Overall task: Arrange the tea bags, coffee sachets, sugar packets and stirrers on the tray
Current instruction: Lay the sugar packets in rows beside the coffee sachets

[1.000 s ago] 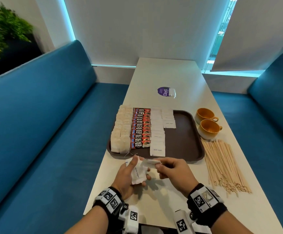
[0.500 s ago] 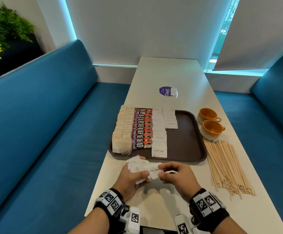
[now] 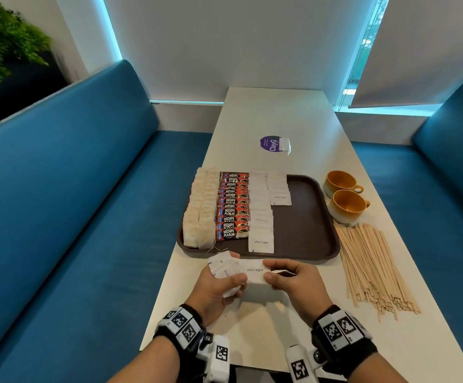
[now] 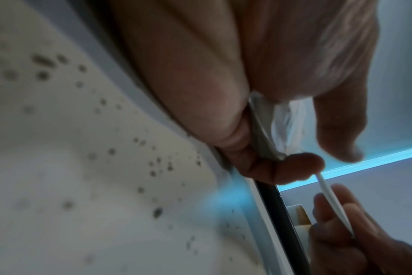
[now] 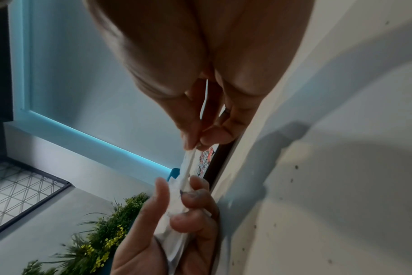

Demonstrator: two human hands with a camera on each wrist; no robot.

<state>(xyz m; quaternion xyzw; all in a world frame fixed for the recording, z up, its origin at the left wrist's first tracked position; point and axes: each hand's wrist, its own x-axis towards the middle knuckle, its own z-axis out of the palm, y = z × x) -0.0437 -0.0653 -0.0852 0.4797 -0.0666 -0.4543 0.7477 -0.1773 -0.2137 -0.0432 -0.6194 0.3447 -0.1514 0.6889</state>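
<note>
The sugar-packet step looks to be in hand. The left hand (image 3: 219, 286) has its fingers curled round a fanned bundle of sugar packets (image 3: 223, 268), and the right hand (image 3: 291, 283) pinches a single packet (image 3: 255, 272) marked "white sugar" between thumb and fingers, its other end touching the bundle. Both hands hover over the worktop (image 3: 252, 327), with the near rim of the tray (image 3: 302, 217) just beyond the fingertips.

On the tray, farther out from the fingers, lie tea bags (image 3: 200, 211) toward the left hand's side, then coffee sachets (image 3: 233, 205), then a full sugar row (image 3: 260, 217) and a short second row (image 3: 278, 189) that stops well short of the near rim. The stirrers (image 3: 374, 266) lie loose on the worktop beyond the right hand, not yet on the tray.

The next move probably calls for freeing the single packet fully, then laying it flat at the near end of the short row, overlapping its neighbour squarely.

The head view alone gives the layout and the printed label. The left wrist view shows the packet edge-on, thin and slightly bowed, clamped in the right fingers (image 4: 329, 214). The right wrist view shows the left fingers (image 5: 195, 204) wrapping the bundle from beneath, and a plant (image 5: 101, 232) below, which the other wrist view lacks
</note>
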